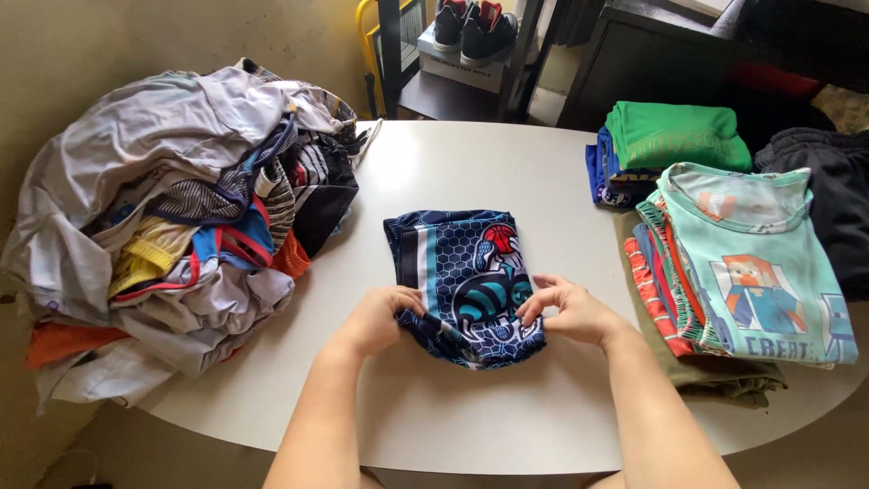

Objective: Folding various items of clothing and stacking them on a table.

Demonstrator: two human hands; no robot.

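Note:
A dark blue patterned garment [466, 267] with teal honeycomb print and a round emblem lies folded in the middle of the white table [471, 163]. My left hand [380, 317] grips its near left corner, where the cloth is bunched. My right hand [566, 308] pinches its near right edge. Both forearms reach in from the bottom of the view.
A big heap of unfolded clothes [172, 217] covers the table's left side. On the right are folded stacks: a green shirt pile [674, 136], a mint printed shirt pile [751, 263] and dark clothing [824, 190]. Behind the table stand a shelf with shoes [471, 27] and dark furniture.

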